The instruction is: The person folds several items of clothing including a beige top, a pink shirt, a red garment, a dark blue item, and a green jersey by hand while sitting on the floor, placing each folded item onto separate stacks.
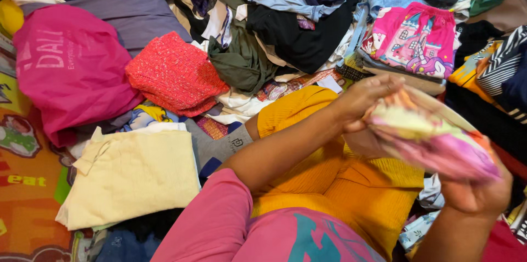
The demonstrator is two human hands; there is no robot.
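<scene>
Both hands, left hand (362,100) and right hand (477,190), clamp a blurred pink-and-yellow garment (428,138) taut above the mustard knit top (340,179), keeping it off the heap.

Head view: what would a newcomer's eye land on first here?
Both hands, the left hand and right hand, grip a blurred pink-and-yellow cloth at centre right. Beneath lies a mustard-yellow garment. At left, a bright pink bag sits beside a red knit and a folded cream cloth.

A home: heaped clothes (285,26) on a play mat (27,185).
</scene>
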